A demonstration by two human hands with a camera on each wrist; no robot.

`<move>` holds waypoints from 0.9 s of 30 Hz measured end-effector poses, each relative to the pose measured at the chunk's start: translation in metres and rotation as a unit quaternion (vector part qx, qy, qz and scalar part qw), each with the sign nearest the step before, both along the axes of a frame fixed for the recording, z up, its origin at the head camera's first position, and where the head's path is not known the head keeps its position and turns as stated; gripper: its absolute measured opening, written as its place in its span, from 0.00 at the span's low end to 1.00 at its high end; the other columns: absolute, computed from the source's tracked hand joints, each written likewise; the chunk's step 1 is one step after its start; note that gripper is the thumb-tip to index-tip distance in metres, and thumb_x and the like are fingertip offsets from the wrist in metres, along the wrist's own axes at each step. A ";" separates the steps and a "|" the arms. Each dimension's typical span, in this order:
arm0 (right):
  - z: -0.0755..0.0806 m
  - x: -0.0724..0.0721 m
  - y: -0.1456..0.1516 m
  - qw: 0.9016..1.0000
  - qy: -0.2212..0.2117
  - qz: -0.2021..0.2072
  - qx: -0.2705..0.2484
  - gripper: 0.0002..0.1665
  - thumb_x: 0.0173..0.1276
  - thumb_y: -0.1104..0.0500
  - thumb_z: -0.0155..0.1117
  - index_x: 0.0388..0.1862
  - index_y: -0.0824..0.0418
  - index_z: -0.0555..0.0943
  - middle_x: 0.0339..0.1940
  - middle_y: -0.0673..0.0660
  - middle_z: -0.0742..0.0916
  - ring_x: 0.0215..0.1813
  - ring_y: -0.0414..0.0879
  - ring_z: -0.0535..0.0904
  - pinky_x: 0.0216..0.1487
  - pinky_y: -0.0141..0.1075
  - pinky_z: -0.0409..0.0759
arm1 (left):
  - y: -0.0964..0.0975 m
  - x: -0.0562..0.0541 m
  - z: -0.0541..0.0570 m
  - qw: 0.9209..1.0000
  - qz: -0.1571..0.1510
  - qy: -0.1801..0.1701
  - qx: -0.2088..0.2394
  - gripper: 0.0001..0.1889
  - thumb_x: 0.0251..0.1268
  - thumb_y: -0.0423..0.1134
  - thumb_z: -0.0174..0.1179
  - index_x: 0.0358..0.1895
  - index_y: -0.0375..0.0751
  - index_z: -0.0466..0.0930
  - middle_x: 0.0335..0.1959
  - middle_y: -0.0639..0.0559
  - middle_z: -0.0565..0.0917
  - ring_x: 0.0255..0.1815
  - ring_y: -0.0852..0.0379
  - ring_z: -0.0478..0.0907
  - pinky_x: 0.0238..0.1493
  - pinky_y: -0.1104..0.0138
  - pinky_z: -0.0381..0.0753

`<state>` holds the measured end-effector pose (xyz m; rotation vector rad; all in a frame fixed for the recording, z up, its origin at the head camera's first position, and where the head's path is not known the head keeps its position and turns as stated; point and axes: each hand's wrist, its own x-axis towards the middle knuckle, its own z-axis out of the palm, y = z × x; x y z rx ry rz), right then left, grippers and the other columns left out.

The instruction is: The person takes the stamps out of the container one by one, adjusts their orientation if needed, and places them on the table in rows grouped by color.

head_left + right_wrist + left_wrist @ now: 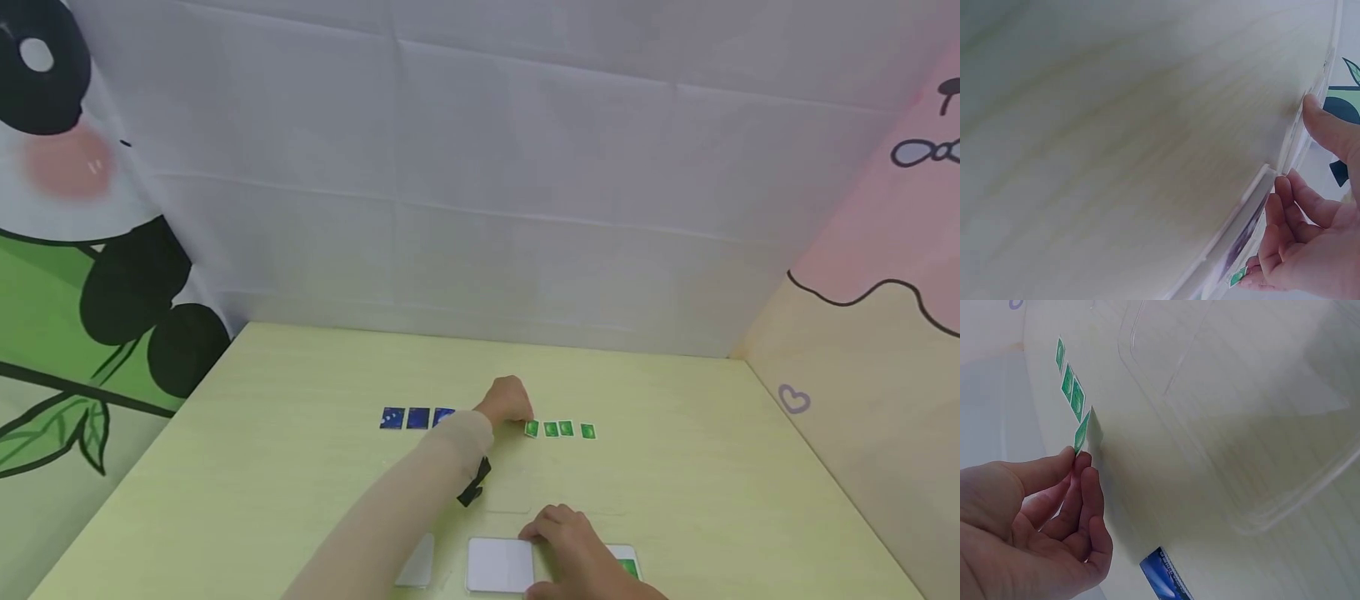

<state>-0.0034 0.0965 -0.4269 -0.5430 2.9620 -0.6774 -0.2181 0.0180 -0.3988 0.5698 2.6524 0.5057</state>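
My left hand (508,400) is at the far middle of the table. Between thumb and fingers it pinches a small green card (1083,432), tilted up from the tabletop. Three more green cards (566,428) lie in a row to its right. Blue cards (417,417) line up on its left, one partly behind the forearm. Near the front, my right hand (573,550) rests at the right edge of a white rectangular piece (500,565). Its thumb and fingers (1279,215) are spread apart, the fingers loosely bent.
A clear plastic tray (1260,528) lies on the table below the card rows. A second white piece (417,562) shows partly behind the left forearm. Beyond the right hand sits a white-edged piece with green (628,567). A pale wall (450,275) stands behind the table.
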 end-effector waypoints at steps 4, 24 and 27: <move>0.001 0.000 0.000 1.000 -0.015 -0.003 -0.003 0.30 0.45 0.43 0.79 0.46 0.55 0.81 0.42 0.44 0.82 0.47 0.37 0.73 0.50 0.36 0.71 | 0.000 0.001 -0.002 1.000 -0.001 0.008 -0.001 0.25 0.56 0.36 0.63 0.05 0.44 0.62 0.11 0.55 0.66 0.14 0.62 0.61 0.20 0.74 0.58; 0.003 0.001 -0.001 1.000 -0.007 0.000 0.001 0.30 0.45 0.43 0.79 0.45 0.55 0.82 0.42 0.44 0.82 0.46 0.37 0.73 0.49 0.35 0.72 | -0.001 0.004 -0.013 0.998 0.040 0.035 0.046 0.20 0.56 0.35 0.63 0.14 0.44 0.61 0.16 0.54 0.64 0.18 0.60 0.61 0.19 0.70 0.60; 0.005 0.001 -0.002 0.999 -0.030 -0.012 0.005 0.31 0.44 0.43 0.79 0.46 0.55 0.81 0.43 0.44 0.82 0.47 0.37 0.73 0.51 0.37 0.73 | -0.003 0.005 -0.011 0.997 0.035 0.040 0.049 0.21 0.55 0.33 0.63 0.14 0.45 0.60 0.15 0.55 0.63 0.18 0.60 0.61 0.19 0.70 0.60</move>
